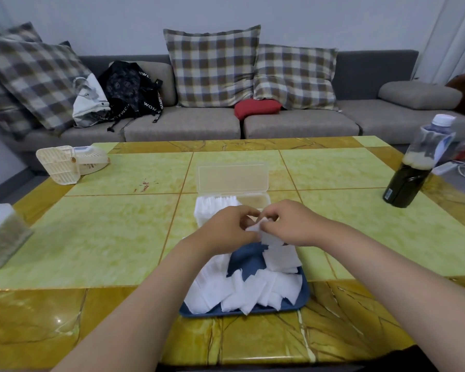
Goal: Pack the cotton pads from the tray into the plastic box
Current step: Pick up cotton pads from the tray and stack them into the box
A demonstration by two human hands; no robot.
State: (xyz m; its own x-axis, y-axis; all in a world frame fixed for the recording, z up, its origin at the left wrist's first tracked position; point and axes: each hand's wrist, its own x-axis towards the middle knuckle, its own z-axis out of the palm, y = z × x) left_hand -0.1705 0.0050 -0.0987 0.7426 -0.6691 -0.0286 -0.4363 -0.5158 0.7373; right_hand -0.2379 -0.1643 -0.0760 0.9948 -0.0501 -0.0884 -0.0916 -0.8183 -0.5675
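Observation:
A blue tray (305, 294) lies near the table's front edge, heaped with several loose white cotton pads (242, 288). Just beyond it stands a clear plastic box (261, 200) with its hinged lid (232, 178) raised; a row of pads (215, 206) stands upright in its left half, and the right half looks bare. My left hand (226, 226) and my right hand (287, 224) meet over the gap between tray and box. Both pinch a small bunch of white pads (262, 232) between the fingertips.
The green and yellow tiled table (105, 237) also carries a cream fan (67, 162) at the far left, a clear container (0, 237) at the left edge and a dark bottle (411, 173) at the right. A grey sofa (301, 124) with checked cushions runs behind.

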